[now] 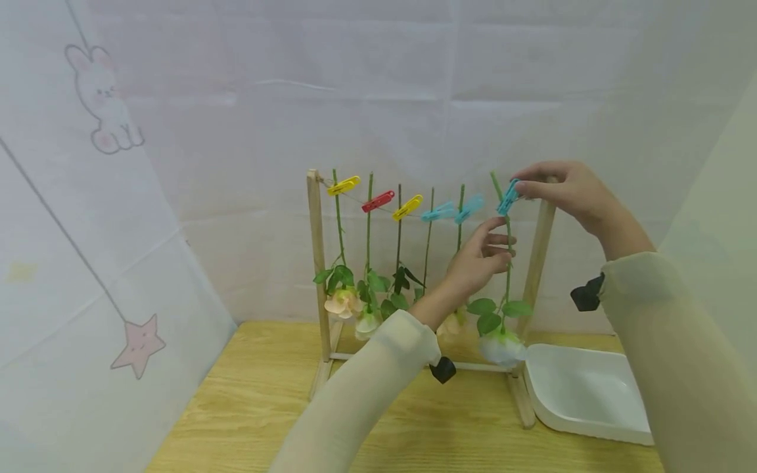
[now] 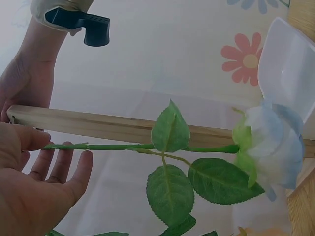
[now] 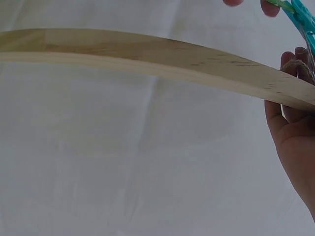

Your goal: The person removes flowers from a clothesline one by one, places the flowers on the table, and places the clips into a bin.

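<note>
At the right end of a thin line, my right hand [image 1: 570,190] pinches a blue clothespin [image 1: 507,198] between thumb and fingers. The clothespin sits over the green stem of a pale blue-white rose [image 1: 501,348], which hangs bloom down. Just below, my left hand [image 1: 473,259] holds that stem between thumb and forefinger, its other fingers loosely bent. In the left wrist view, the rose [image 2: 270,145] shows green leaves [image 2: 170,189] along its stem. The right wrist view catches part of my right hand [image 3: 295,132] behind the wooden post, close to the clothespin.
A wooden frame [image 1: 318,263] carries the line. Several other flowers hang from it by yellow clothespins [image 1: 408,207], a red one [image 1: 378,201] and blue ones [image 1: 439,211]. A white tray [image 1: 591,420] stands beside the frame's right foot on the wood-grain table [image 1: 236,407].
</note>
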Demonstrator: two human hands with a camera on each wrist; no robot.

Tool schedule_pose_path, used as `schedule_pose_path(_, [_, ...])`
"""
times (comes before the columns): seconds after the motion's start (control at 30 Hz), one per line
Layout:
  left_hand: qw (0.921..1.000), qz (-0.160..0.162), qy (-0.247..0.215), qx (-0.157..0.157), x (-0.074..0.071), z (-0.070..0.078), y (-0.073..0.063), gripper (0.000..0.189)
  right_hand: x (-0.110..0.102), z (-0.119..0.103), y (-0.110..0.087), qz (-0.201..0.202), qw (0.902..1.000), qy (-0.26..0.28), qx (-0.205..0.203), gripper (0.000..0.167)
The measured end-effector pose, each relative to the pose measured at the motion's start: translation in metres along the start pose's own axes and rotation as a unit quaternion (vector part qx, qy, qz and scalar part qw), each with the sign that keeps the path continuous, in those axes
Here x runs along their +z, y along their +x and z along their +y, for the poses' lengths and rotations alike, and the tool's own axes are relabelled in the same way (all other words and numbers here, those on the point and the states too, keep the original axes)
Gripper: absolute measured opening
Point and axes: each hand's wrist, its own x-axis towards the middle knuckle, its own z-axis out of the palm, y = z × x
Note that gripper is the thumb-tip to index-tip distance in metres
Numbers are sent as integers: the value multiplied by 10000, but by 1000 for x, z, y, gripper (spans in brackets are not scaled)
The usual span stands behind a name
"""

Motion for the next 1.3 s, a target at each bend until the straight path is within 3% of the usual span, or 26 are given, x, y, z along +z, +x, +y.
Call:
schedule_pose_path(0.23, [9995,-11,-296,-132,4,-2,2,58,-2,0,1,-79,9999,36,-147,35])
schedule_pose_path(0.73, [9979,391,500,-126,3,-1,5,58,-1,-3,4,15,9997,-128,-214,37])
schedule_pose_path(1.03, [9966,338,754,-58,3,-1,2,58,-1,-2,6,243,9982,-518,-198,33])
schedule_pose_path(1.3, [9971,271,716,-46,1,-4,-1,59,-3,-4,3,600,9962,-445,-452,28])
